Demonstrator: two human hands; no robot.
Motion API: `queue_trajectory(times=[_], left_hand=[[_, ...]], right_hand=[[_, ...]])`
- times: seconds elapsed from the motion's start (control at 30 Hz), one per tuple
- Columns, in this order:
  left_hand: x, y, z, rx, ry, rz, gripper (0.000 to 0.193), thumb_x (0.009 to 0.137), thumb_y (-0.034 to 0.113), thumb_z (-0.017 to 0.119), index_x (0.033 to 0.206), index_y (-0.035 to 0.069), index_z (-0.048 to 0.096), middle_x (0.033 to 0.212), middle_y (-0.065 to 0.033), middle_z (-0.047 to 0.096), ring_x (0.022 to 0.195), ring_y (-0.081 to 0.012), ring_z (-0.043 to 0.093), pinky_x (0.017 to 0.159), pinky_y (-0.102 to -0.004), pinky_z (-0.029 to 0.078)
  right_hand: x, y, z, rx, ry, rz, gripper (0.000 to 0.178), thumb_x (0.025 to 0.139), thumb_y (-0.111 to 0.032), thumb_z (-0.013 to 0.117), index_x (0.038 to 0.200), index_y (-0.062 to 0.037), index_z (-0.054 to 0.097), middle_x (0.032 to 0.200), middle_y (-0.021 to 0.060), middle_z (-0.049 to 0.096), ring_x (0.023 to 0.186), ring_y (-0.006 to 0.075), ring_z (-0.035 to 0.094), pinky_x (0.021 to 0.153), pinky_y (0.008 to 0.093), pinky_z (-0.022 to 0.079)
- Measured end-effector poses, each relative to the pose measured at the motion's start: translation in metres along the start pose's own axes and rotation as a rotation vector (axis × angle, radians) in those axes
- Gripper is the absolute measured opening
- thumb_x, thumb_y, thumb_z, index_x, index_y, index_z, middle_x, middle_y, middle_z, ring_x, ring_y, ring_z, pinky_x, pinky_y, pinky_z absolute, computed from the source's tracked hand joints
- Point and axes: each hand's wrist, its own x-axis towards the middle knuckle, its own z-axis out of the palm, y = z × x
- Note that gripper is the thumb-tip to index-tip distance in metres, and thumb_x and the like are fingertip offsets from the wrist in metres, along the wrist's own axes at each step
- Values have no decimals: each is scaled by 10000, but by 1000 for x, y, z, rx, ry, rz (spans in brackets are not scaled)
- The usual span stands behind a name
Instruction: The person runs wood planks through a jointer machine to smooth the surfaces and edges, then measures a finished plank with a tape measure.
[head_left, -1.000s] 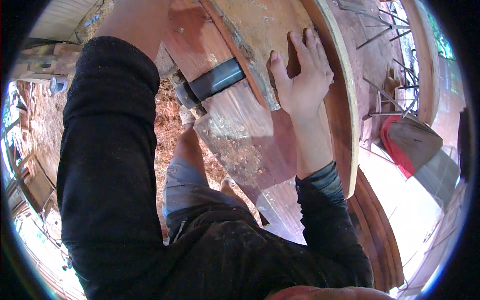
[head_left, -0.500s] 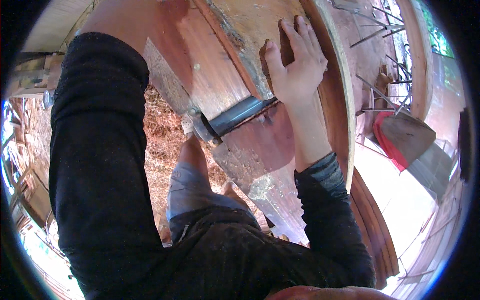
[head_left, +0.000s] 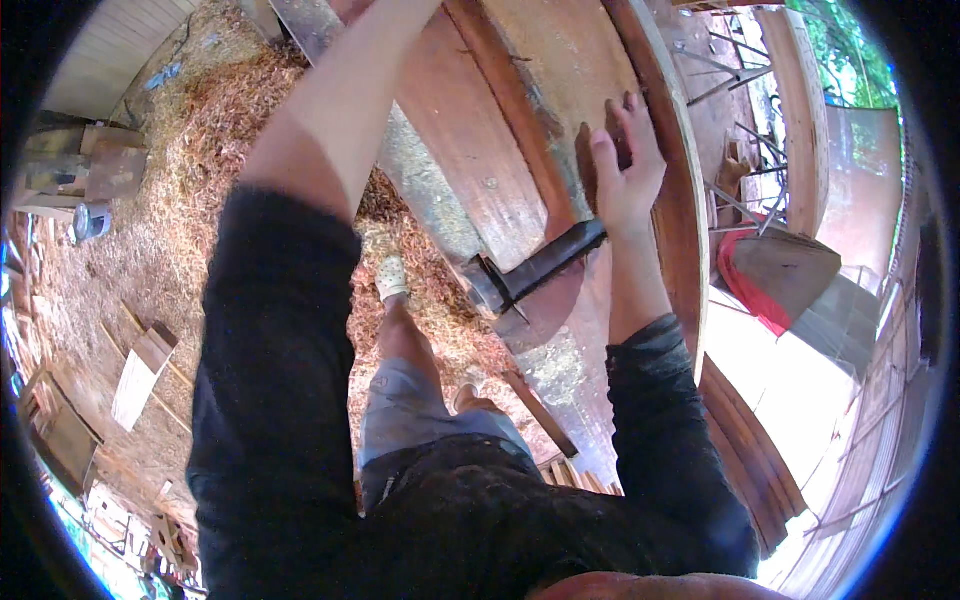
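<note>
My right hand point(head_left: 632, 175) rests over a reddish-brown wooden board point(head_left: 555, 50), beside its raised right edge piece point(head_left: 672, 150). Its thumb and fingers are spread, and I see nothing held in it. A dark metal bar point(head_left: 555, 260) crosses the wood just below that hand, with a bracket-like end on the left. My left forearm point(head_left: 340, 120) stretches up and over the boards. The left hand lies beyond the top of the picture, so its fingers are hidden. Left of the long board lies another smooth wooden plank point(head_left: 470, 140).
Wood shavings point(head_left: 230, 110) cover the ground on the left, around my feet. A small block-like stand point(head_left: 110, 165) and a can point(head_left: 92, 222) sit at the far left. On the right are metal-legged frames point(head_left: 740, 75) and a dark, red-edged cover point(head_left: 780, 270). Stacked planks point(head_left: 745, 450) lie lower right.
The view has shifted, showing more of the shavings at left. My left arm has swung rightward across the boards. My right hand remains spread at the board's right edge.
</note>
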Motion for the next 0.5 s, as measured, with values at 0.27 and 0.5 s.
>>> queue_trajectory(times=[0.27, 0.5], left_hand=[[-219, -51, -132, -653, -51, -725, 553, 989, 377, 678, 1340, -43, 595, 1291, -159, 662, 1215, -242, 616, 1061, -401, 457], [-233, -5, -167, -916, -430, -999, 513, 955, 401, 722, 1243, -17, 651, 1081, -110, 735, 968, -212, 705, 871, -402, 552]], right_hand=[[-44, -199, 80, -205, -146, 90, 583, 993, -447, 533, 1419, -51, 582, 1596, 298, 389, 1497, 486, 336, 1196, 635, 216], [-32, -198, 72, 253, -284, 273, 590, 1036, -451, 517, 1425, -10, 562, 1553, 294, 449, 1468, 460, 394, 1193, 527, 304]])
